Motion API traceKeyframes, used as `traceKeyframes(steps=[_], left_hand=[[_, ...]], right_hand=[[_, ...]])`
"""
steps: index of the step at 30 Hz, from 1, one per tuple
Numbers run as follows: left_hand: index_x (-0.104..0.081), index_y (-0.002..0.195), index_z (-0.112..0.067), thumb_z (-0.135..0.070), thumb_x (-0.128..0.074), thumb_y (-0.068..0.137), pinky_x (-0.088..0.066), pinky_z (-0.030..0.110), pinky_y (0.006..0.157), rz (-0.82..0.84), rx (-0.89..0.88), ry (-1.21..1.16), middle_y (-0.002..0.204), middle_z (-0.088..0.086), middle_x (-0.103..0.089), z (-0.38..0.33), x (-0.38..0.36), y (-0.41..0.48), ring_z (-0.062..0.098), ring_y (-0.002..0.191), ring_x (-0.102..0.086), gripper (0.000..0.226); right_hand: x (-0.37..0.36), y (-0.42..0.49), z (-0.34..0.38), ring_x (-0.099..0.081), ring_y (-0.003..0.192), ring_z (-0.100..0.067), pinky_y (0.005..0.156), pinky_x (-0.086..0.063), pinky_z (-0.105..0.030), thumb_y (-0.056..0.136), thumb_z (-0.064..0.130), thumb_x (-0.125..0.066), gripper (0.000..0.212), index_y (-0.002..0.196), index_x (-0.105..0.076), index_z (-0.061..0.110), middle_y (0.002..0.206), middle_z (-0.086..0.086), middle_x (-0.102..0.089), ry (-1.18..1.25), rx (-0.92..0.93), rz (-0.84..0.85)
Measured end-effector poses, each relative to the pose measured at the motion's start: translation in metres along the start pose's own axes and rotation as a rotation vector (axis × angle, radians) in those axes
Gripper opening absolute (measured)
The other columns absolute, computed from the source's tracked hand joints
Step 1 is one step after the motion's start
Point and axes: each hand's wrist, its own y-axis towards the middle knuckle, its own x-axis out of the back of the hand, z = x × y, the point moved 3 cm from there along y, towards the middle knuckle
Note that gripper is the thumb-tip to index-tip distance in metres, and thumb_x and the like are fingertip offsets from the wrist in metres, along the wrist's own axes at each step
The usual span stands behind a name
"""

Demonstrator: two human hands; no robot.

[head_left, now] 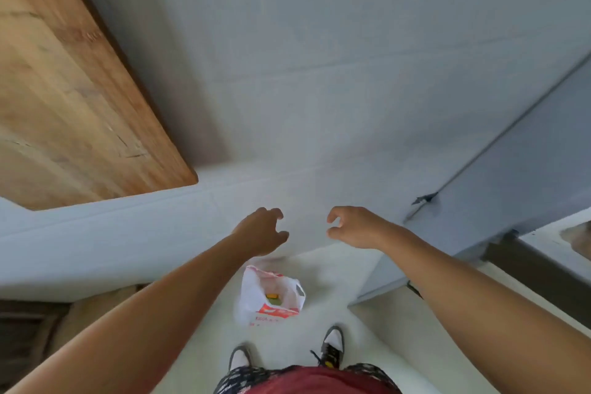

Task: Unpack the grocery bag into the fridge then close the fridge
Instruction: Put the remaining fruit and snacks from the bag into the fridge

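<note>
From the head view, the bare left hand [262,230] and bare right hand [351,227] reach forward, fingers loosely curled, empty. Below them, the white-and-red plastic grocery bag [271,296] stands open on the pale floor [319,269], near the grey fridge door [518,169].

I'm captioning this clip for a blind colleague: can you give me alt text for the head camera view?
Seen from above, a person's left hand and right hand reach forward, open and empty, above a white and red grocery bag standing on the pale floor in front of their shoes. A wooden countertop is at left, a grey door at right.
</note>
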Motion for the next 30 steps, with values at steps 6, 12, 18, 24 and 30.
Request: traceKeyframes(steps=[6,12,18,24,30], left_hand=[[-0.050,0.138,-0.024,-0.040,-0.059,0.091,-0.045,0.037,0.100,0.059,0.112,-0.035,0.128,0.009,-0.055,0.035,-0.058,0.017,0.028,0.118,-0.055,0.050],[-0.052,0.137,-0.022,-0.035,-0.058,0.093,-0.046,0.035,0.097,0.145,0.088,0.030,0.135,0.006,-0.055,0.074,-0.126,0.048,0.025,0.118,-0.058,0.046],[-0.048,0.139,-0.021,-0.036,-0.056,0.095,-0.046,0.037,0.098,0.246,0.123,0.097,0.136,0.010,-0.052,0.122,-0.211,0.096,0.027,0.117,-0.058,0.048],[-0.049,0.139,-0.022,-0.035,-0.057,0.095,-0.048,0.042,0.097,0.301,0.121,0.104,0.138,0.011,-0.050,0.168,-0.307,0.168,0.030,0.117,-0.057,0.047],[-0.047,0.139,-0.024,-0.034,-0.056,0.095,-0.047,0.044,0.096,0.320,0.103,0.126,0.140,0.011,-0.049,0.218,-0.405,0.231,0.033,0.120,-0.054,0.046]], right_hand=[[-0.060,0.040,-0.027,-0.063,0.084,-0.018,0.078,-0.050,-0.030,0.092,0.038,-0.055,0.032,0.122,-0.057,0.026,0.109,0.000,-0.061,-0.008,-0.002,0.084],[-0.143,0.081,-0.059,-0.059,0.099,-0.024,0.082,-0.050,-0.034,0.096,0.029,-0.052,0.031,0.125,-0.057,0.017,0.118,-0.006,-0.063,-0.001,-0.011,0.174],[-0.221,0.138,-0.095,-0.060,0.107,-0.027,0.082,-0.048,-0.032,0.098,0.019,-0.049,0.032,0.127,-0.061,0.017,0.115,-0.003,-0.062,0.018,-0.018,0.203],[-0.306,0.223,-0.139,-0.059,0.107,-0.029,0.091,-0.052,-0.042,0.099,0.025,-0.048,0.033,0.130,-0.056,0.016,0.123,-0.008,-0.060,-0.010,-0.042,0.231],[-0.403,0.306,-0.181,-0.058,0.108,-0.030,0.091,-0.051,-0.043,0.099,0.027,-0.046,0.035,0.131,-0.054,0.014,0.124,-0.011,-0.059,-0.028,-0.040,0.240]])
